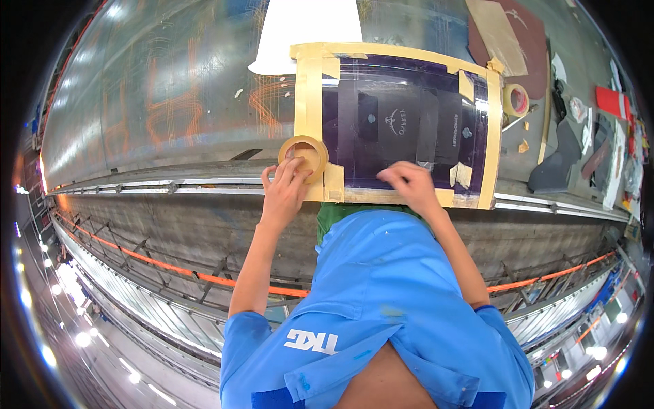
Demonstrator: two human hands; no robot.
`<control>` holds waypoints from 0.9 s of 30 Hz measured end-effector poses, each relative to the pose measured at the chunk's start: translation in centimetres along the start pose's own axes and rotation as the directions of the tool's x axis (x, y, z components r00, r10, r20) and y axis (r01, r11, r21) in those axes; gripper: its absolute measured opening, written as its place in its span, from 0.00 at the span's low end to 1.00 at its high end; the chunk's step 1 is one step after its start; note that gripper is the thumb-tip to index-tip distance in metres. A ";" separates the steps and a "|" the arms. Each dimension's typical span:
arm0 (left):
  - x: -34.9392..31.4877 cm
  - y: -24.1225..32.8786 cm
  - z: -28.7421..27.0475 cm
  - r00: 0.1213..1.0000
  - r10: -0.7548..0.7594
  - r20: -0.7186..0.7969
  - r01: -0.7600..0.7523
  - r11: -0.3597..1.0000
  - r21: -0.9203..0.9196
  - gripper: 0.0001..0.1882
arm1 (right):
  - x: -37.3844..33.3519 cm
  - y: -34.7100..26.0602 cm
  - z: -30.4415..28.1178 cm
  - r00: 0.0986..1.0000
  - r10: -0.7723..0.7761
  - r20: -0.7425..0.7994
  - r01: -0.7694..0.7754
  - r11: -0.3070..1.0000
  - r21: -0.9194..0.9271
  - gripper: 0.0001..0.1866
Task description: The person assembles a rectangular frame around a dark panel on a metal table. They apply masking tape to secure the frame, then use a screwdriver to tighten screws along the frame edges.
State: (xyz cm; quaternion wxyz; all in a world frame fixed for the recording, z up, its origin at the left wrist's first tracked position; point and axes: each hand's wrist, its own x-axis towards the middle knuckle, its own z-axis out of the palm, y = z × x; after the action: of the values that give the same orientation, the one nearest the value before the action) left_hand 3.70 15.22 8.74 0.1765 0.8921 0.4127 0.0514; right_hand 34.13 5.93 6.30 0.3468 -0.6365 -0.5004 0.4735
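On the metal table, right at its near edge, lies a dark rectangular printing screen (381,146) bordered with yellow masking tape (308,102). White mirrored print shows on its surface. A roll of masking tape (322,155) rests over the screen's near left corner, and my left hand (281,194) has its fingers curled over the roll's near rim and into its hole. Above the screen's near edge, right of the middle, is my right hand (414,189), fingers drawn together in a pinch; whatever may be between the fingertips is too small to make out.
A white sheet (310,31) lies beyond the screen. To the right are another tape roll (508,102), brown sheets (501,37), dark grey cut pieces (555,163) and a red item (611,102). An orange rail (204,277) runs below the table edge.
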 end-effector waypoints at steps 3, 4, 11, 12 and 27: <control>-0.4 -0.2 0.6 1.000 -0.010 -0.003 0.010 1.000 0.011 0.19 | 1.7 -3.1 2.4 0.974 -0.193 0.115 0.197 0.980 -0.025 0.13; -0.5 0.5 0.2 0.998 -0.054 -0.012 0.053 0.996 -0.078 0.18 | 1.9 -4.3 2.9 0.960 -0.262 0.098 0.267 0.963 -0.040 0.17; -3.2 8.3 0.2 0.947 -0.278 -0.159 0.206 0.909 -0.363 0.17 | 0.4 -6.2 4.7 0.953 -0.294 0.068 0.299 0.951 -0.080 0.21; -3.7 9.4 0.3 0.939 -0.301 -0.165 0.226 0.904 -0.364 0.17 | -0.2 -6.3 4.4 0.957 -0.278 0.088 0.283 0.957 -0.056 0.21; -10.1 19.0 2.3 0.876 -0.240 0.419 0.424 0.798 -0.429 0.19 | -14.4 1.5 -2.6 0.959 0.141 0.245 -0.206 0.942 0.265 0.11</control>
State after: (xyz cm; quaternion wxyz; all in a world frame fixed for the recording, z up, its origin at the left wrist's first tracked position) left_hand 11.24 -4.38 13.90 0.4807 0.7203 0.4992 -0.0301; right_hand 36.33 -8.24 9.45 0.3340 -0.5642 -0.4033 0.6383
